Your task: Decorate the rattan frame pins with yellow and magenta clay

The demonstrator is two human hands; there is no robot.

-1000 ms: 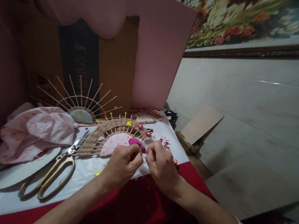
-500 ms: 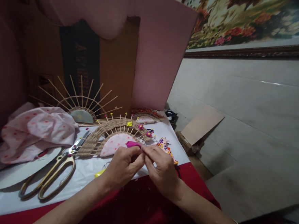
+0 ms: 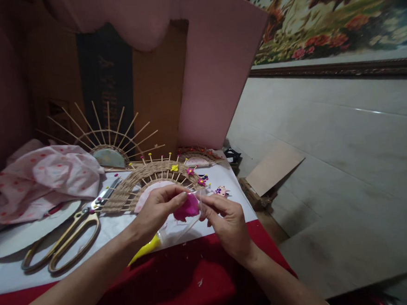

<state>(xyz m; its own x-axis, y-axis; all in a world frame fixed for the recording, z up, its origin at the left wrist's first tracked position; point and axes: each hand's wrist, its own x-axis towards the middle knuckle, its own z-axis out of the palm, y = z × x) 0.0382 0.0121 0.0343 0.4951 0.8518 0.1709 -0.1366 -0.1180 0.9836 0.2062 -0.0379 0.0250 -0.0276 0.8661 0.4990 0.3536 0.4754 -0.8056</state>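
Observation:
Between my hands is a clear plastic bag with magenta clay-like stuff (image 3: 187, 209) in it. My left hand (image 3: 161, 205) pinches its left side between thumb and fingers. Its clear right end is pinched by my right hand (image 3: 226, 220). Just behind lies a woven half-round fan (image 3: 122, 188), with thin sticks, yellow and magenta tips and small flowers; my left hand covers part of its pale dotted centre. A pointed yellow piece in clear wrapping (image 3: 146, 250) rests below my left forearm's wrist. A small patterned piece (image 3: 221, 190) shows beyond my right hand.
Large gold-handled scissors (image 3: 73, 236) and a white curved sheet (image 3: 38, 231) lie left, near crumpled dotted cloth (image 3: 52, 177). A second stick frame (image 3: 109, 156) stands behind, before a cardboard box (image 3: 160, 81). The table's right edge borders a tiled wall (image 3: 327, 130).
My hands have moved apart, and more of the magenta stuff and its clear bag shows. The yellow piece is more exposed. The view has shifted slightly.

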